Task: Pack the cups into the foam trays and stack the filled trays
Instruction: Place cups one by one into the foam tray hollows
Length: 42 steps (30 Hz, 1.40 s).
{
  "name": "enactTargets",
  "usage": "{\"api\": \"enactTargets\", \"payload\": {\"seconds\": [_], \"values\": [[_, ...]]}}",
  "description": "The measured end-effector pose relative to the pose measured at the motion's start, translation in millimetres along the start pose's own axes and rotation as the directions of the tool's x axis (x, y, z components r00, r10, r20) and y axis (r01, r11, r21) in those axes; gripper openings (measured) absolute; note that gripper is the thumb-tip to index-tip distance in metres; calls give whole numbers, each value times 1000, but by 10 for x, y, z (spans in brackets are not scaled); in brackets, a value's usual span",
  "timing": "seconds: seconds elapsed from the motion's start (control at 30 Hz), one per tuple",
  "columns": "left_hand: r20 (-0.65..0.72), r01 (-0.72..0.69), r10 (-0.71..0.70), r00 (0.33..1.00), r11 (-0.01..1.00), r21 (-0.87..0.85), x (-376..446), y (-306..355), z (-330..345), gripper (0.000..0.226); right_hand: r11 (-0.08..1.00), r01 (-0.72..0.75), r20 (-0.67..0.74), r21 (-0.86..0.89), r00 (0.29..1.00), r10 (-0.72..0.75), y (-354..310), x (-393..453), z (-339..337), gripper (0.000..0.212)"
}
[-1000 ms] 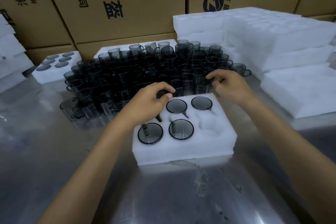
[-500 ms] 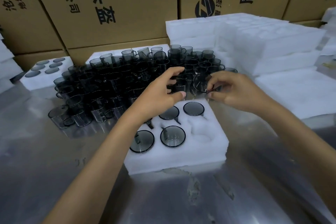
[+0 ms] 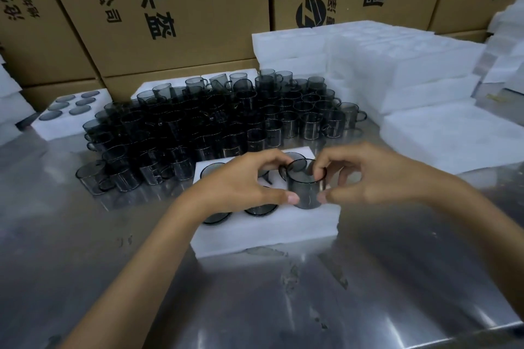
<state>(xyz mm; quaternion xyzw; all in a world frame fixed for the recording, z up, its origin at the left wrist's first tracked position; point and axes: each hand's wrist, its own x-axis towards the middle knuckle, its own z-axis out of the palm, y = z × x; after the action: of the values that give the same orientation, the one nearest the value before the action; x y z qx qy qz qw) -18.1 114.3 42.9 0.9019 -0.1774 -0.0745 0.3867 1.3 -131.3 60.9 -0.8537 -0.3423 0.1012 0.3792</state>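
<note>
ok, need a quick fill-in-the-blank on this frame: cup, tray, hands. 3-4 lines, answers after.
1. Both hands hold one smoky glass cup over the white ____ tray.
2. The left hand and the ____ hand grip the cup from opposite sides.
3. The tray sits on a shiny ____ table.
4. Behind the loose cups stand brown ____ boxes.

Missing words: foam; right; metal; cardboard
</note>
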Motion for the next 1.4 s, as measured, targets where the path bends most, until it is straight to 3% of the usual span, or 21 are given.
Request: {"api": "enactTargets", "payload": {"seconds": [0.1, 0.2, 0.37, 0.57, 0.77, 0.83, 0.9, 1.0, 1.13, 1.3, 1.4], "values": [[-47, 13, -13, 999, 1000, 4, -32, -66, 36, 55, 997, 40, -42, 61, 998, -38, -11, 39, 41, 32], [-47, 31, -29, 998, 999, 43, -32, -81, 45, 59, 996, 12, 5, 85, 1000, -12, 37, 66, 47, 53], [75, 44, -51, 996, 994, 95, -34, -57, 102, 60, 973, -43, -17, -225, 999, 40, 206, 5, 99, 65], [-1, 94, -94, 996, 988, 125, -23, -69, 183, 61, 954, -91, -102, -287, 993, 64, 278, -46, 242, 74], [-4, 72, -72, 997, 981, 180, -20, -42, 230, 58, 859, -85, -66, -504, 996, 60, 239, -141, 348, 71], [-37, 73, -68, 997, 983, 171, -27, -48, 233, 58, 918, -124, -115, -376, 990, 87, 252, -158, 396, 70], [-72, 63, -53, 996, 986, 154, -45, -67, 237, 57, 972, -213, -264, -102, 948, 180, 322, -159, 453, 62], [-107, 10, 11, 994, 981, 195, -81, -86, 282, 52, 942, -288, -268, 172, 906, 326, 371, -78, 565, 26], [-175, -56, 93, 980, 977, 205, -107, -85, 335, 47, 876, -256, -365, 409, 834, 415, 339, 23, 762, 18], [-247, -129, 150, 957, 987, 100, -190, -49, 327, 48, 827, -56, -540, 560, 732, 416, 284, 23, 932, 21], [-423, -139, 184, 887, 981, 135, -257, -7, 279, 36, 826, 18, -654, 563, 622, 431, 235, 27, 909, 17]]}}
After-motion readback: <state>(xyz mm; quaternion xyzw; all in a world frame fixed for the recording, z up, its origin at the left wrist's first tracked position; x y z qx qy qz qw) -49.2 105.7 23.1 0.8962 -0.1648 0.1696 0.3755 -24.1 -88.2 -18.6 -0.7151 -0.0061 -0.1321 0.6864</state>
